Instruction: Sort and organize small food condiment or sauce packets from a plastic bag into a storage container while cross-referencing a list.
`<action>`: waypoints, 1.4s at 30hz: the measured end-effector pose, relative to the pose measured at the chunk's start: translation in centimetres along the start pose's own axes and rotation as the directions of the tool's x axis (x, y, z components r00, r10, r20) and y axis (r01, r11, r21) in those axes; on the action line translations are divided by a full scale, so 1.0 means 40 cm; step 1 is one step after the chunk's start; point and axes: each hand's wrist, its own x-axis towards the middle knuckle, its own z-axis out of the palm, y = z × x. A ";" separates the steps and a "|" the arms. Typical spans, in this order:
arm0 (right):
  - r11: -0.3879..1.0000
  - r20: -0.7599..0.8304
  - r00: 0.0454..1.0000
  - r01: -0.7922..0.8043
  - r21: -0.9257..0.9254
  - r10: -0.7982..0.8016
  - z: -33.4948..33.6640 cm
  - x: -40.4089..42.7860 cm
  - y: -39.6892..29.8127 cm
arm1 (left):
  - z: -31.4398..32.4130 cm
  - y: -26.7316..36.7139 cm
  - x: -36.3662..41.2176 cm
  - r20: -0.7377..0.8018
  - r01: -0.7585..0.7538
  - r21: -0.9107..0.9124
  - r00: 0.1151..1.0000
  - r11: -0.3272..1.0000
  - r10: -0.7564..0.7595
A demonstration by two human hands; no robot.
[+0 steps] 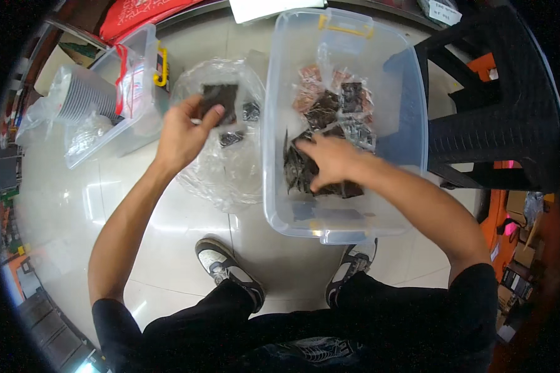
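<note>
My left hand (185,126) holds a flat dark packet (220,100) between thumb and fingers, above a clear plastic bag (233,172) spread on the tiled floor. Two small dark packets (231,138) lie on that bag, just right of the hand and below it. My right hand (336,158) reaches into a large clear plastic storage box (269,186), fingers spread over a heap of dark flat packets (298,168). It is slightly blurred, and whether it touches them cannot be told. Behind it in the box are reddish wrapped packets (308,88) and more dark ones.
A smaller clear box (140,126) with a yellow latch stands at the left, near a sleeve of stacked cups (84,95). A black plastic stool (490,126) is close to the large box's right side. A red bag (140,16) lies at the upper left. My shoes are below.
</note>
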 end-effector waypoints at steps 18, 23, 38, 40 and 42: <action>0.267 -0.754 0.590 0.806 0.528 -0.288 -0.286 -0.174 -0.101 | 0.000 0.250 -0.050 0.154 -0.320 -0.348 0.908 0.881 0.390; 0.797 -0.371 0.927 0.180 0.577 0.059 -0.141 -0.015 -0.025 | -0.069 0.149 0.010 0.067 -0.166 -0.364 0.977 0.916 0.203; 0.464 0.069 0.997 -0.072 0.883 0.023 -0.089 -0.042 0.054 | -0.013 0.141 -0.003 0.180 -0.188 -0.017 0.966 0.982 0.188; 0.336 -0.024 0.989 0.073 0.939 -0.148 -0.134 -0.093 0.088 | 0.018 0.177 -0.011 0.269 -0.249 -0.163 0.920 0.955 0.286; 0.226 -0.109 0.970 0.159 0.961 -0.218 -0.189 -0.150 0.086 | 0.051 0.210 -0.022 0.300 -0.260 -0.214 0.900 0.942 0.317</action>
